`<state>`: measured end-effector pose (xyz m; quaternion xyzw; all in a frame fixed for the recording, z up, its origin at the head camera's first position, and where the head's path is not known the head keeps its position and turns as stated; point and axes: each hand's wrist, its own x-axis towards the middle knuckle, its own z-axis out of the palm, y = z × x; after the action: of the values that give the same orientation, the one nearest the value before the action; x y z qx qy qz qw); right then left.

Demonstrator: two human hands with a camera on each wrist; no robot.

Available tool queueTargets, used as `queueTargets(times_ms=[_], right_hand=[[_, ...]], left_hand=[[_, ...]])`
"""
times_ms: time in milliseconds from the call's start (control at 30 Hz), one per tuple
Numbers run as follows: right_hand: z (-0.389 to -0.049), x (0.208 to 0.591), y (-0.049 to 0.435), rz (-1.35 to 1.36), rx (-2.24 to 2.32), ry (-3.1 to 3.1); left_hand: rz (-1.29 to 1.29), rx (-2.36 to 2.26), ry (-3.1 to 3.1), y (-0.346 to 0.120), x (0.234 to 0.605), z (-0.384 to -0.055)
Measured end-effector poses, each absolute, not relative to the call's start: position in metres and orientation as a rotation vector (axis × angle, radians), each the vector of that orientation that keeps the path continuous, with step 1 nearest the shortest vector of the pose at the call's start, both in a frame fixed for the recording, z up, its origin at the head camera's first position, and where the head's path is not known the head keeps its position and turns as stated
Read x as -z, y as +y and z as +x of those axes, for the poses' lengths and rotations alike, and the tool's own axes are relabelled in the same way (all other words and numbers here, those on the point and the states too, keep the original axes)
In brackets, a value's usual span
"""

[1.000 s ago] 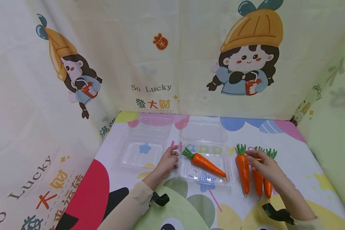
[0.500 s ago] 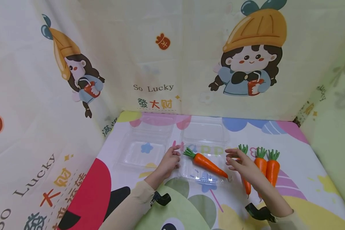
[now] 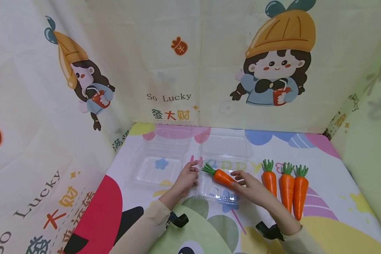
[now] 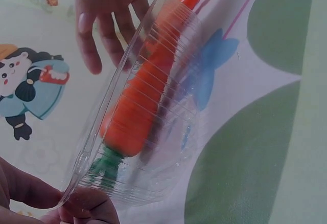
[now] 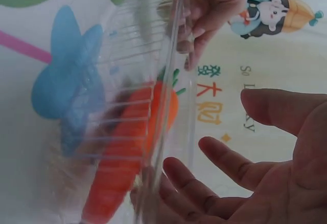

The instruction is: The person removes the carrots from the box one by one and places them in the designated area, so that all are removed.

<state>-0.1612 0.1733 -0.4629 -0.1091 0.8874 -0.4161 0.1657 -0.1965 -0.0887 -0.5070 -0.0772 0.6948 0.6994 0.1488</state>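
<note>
An orange carrot (image 3: 222,177) with a green top lies slantwise in the tray of a clear plastic clamshell box (image 3: 206,193), whose lid (image 3: 223,145) is folded back behind it. My left hand (image 3: 185,180) pinches the box's left rim between thumb and fingers; the grip shows at the rim corner in the left wrist view. Above the box's right side reaches my right hand (image 3: 249,187), its fingers spread and loosely bent over the carrot's lower half. In the right wrist view its fingers (image 5: 227,170) hold nothing, and the tips come near the rim.
Right of the box lie more carrots side by side: a near one (image 3: 269,178), a middle one (image 3: 287,185) and a far one (image 3: 300,192). Left of it stands a second clear clamshell box (image 3: 139,176), lid back. Patterned cloth walls (image 3: 209,70) enclose the table.
My right hand has moved left from the carrots on the right to above the carrot in the box. The left hand has stayed at the box's rim.
</note>
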Motion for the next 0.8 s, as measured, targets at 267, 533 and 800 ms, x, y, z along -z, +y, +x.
queueTargets(times_ms=[267, 533, 800], right_hand=[[-0.167, 0.467, 0.163, -0.334, 1.105, 2.584], [-0.175, 0.477, 0.156, -0.314, 1.092, 2.595], [-0.183, 0.488, 0.146, -0.297, 1.088, 2.609]], left_hand=[[-0.222, -2.012, 1.993, -0.089, 0.508, -0.197], [-0.217, -2.007, 1.991, -0.088, 0.508, -0.197], [-0.216, -2.032, 1.968, -0.089, 0.508, -0.197]])
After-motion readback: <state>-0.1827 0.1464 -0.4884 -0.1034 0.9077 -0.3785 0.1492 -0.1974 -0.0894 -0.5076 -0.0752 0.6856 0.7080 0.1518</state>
